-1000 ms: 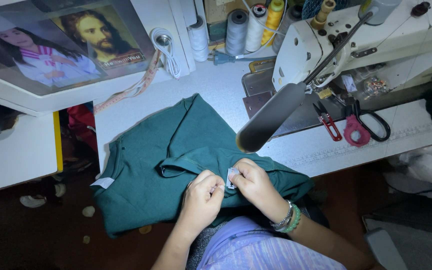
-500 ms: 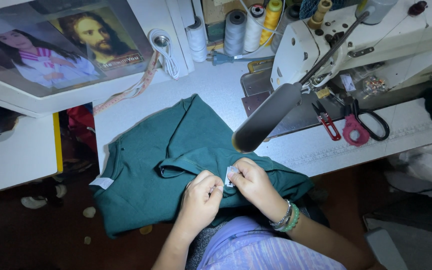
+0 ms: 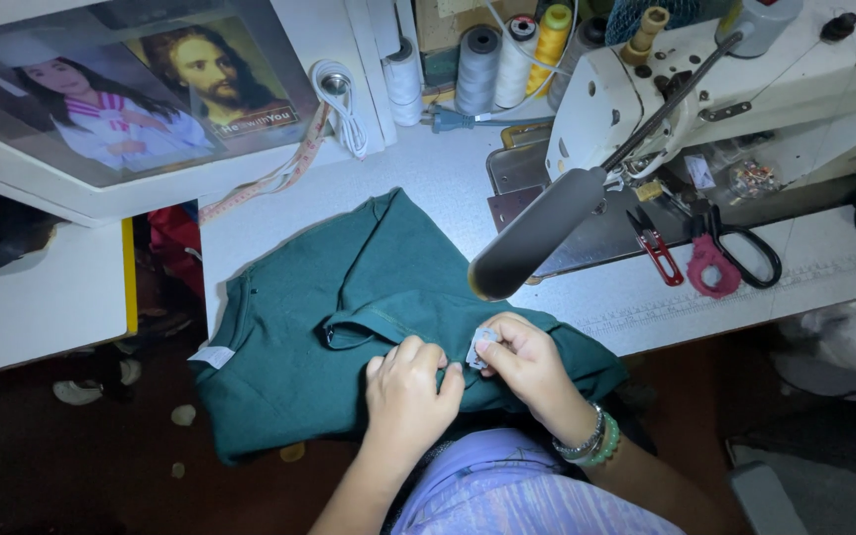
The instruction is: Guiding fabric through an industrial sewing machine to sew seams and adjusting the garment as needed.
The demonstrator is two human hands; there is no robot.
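Your left hand [image 3: 410, 384] is closed, pinching the green garment [image 3: 349, 317] at the worktop's [image 3: 448, 173] near edge. Right hand [image 3: 522, 362] pinches the small white label [image 3: 479, 347]. Keep the fabric flat, label square to the seam.

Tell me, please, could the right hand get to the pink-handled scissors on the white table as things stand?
Probably yes, once freed. The right hand pinches a small pale label on the green garment; bare white table lies between it and the pink-handled scissors, with the lamp head off to the side.
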